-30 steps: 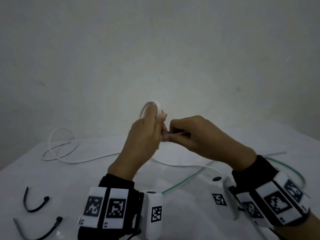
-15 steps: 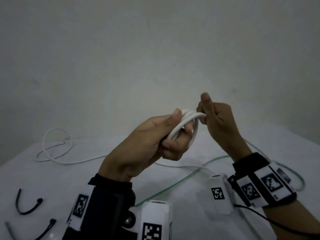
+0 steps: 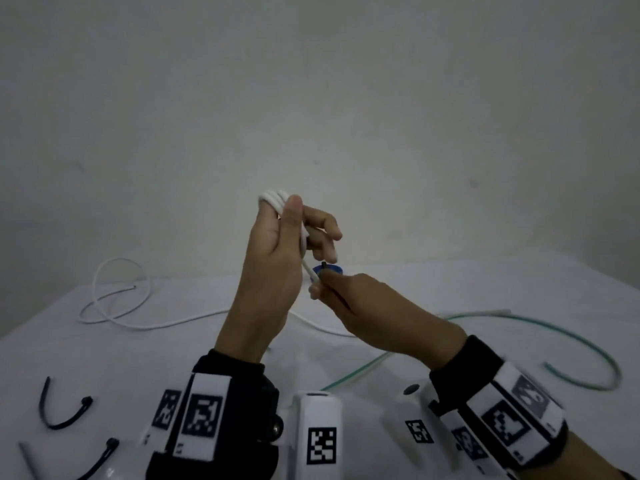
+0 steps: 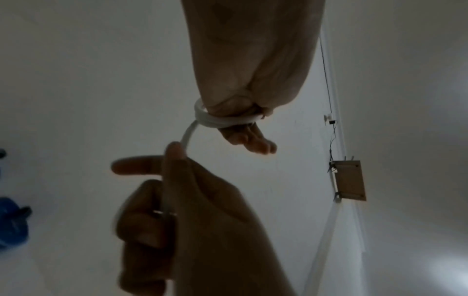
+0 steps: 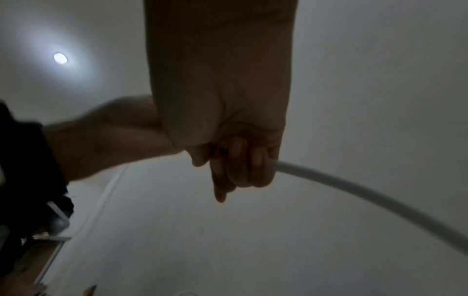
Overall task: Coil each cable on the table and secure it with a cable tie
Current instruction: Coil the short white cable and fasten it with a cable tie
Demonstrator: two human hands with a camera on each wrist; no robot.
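Coiling is underway: left hand (image 3: 277, 271) grips white cable (image 3: 277, 199) loops; right hand (image 3: 356, 299) pinches its slack just below. Beyond them, its tail and green cable (image 3: 588, 341) lie loose; ties (image 3: 65, 415) unused.

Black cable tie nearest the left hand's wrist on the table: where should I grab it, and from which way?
Probably pinch the black cable tie at the middle of its curved strap, coming straight down from above. It lies flat on the table in an open U, apart from the second tie, leaving its thicker head end free for threading.
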